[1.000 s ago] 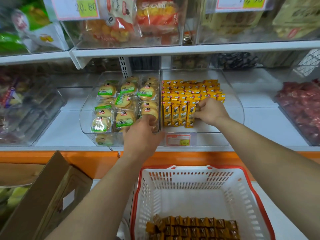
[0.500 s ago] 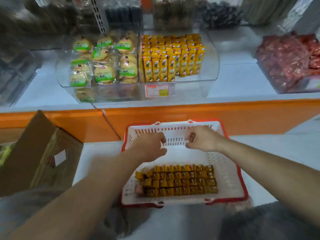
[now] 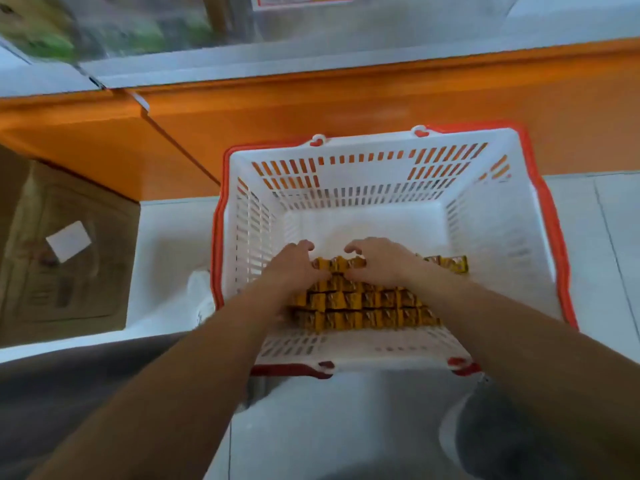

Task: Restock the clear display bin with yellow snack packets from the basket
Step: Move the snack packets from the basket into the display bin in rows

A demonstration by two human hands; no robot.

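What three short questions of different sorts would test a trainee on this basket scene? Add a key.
1. True or false: the yellow snack packets cover the whole floor of the basket.
2. The left hand and right hand are: A on its rim; B on the packets; C outside it.
3. Fill in: the cardboard box stands to the person's ___ of the basket.
Key: 1 false, the far part is bare; 2 B; 3 left.

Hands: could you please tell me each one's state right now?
Left hand: fingers curled round the small yellow snack packets in the white plastic basket.
Right hand: fingers curled round the same packets.
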